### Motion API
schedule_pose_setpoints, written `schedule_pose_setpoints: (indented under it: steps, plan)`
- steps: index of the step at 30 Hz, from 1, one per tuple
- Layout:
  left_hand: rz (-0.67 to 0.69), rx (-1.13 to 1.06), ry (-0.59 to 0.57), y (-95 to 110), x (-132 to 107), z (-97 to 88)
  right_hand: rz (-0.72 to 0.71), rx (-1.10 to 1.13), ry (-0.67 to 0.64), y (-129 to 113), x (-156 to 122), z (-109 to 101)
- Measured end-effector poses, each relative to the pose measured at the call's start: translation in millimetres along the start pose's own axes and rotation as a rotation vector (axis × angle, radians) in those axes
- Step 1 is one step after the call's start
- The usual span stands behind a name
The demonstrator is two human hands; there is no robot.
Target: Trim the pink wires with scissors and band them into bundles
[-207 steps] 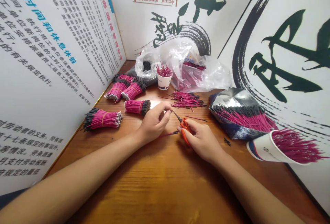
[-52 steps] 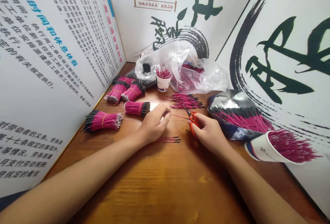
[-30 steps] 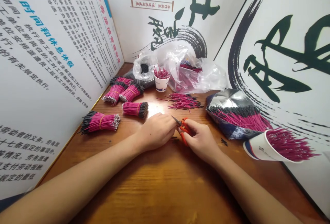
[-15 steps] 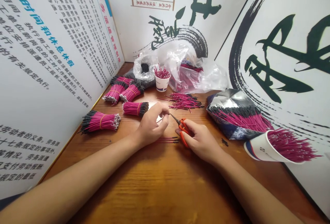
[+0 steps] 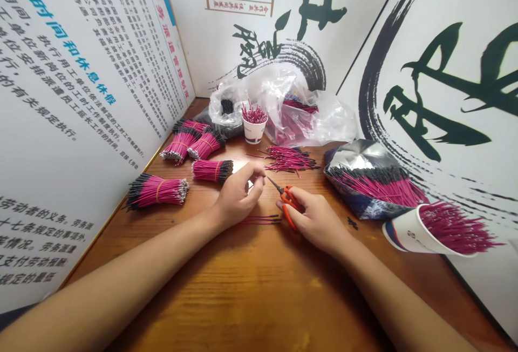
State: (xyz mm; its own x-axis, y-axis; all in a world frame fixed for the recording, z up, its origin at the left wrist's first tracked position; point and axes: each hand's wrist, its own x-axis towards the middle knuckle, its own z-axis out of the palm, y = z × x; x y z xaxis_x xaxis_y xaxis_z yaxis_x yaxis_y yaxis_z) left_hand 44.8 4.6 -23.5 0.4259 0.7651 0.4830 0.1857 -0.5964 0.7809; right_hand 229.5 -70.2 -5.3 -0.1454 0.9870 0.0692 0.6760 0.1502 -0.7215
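Observation:
My right hand (image 5: 318,217) is closed around the handles of small orange-handled scissors (image 5: 288,199). Their pointed blades reach toward the fingertips of my left hand (image 5: 240,193). Thumb and forefinger of that hand pinch a thin wire, mostly hidden behind the fingers; its tip shows near the scissors' point. Below the hands, a few magenta wires with black ends (image 5: 261,220) lie flat on the table. Just behind my left hand rests a bundle of magenta wires (image 5: 212,170) held by a rubber band, next to a partly covered white patch.
Other banded wire bundles (image 5: 157,190) lie at left. A loose wire pile (image 5: 289,158), a paper cup of wires (image 5: 254,130) and clear plastic bags (image 5: 315,120) are behind. At right are an open foil bag (image 5: 364,206), a tilted cup (image 5: 408,230) and small black pieces (image 5: 353,223).
Both hands stay almost in place. The scissors' blades have shifted very slightly at my left fingertips, and less of the pinched wire shows below the left fingers.

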Motion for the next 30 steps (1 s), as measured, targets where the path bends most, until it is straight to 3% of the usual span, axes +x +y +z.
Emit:
schedule_pose_setpoints:
  steps: [30]
  plan:
    - [0.076, 0.11, 0.0, 1.2, 0.6, -1.8, -0.006, 0.042, -0.018, 0.3, -0.5, 1.3]
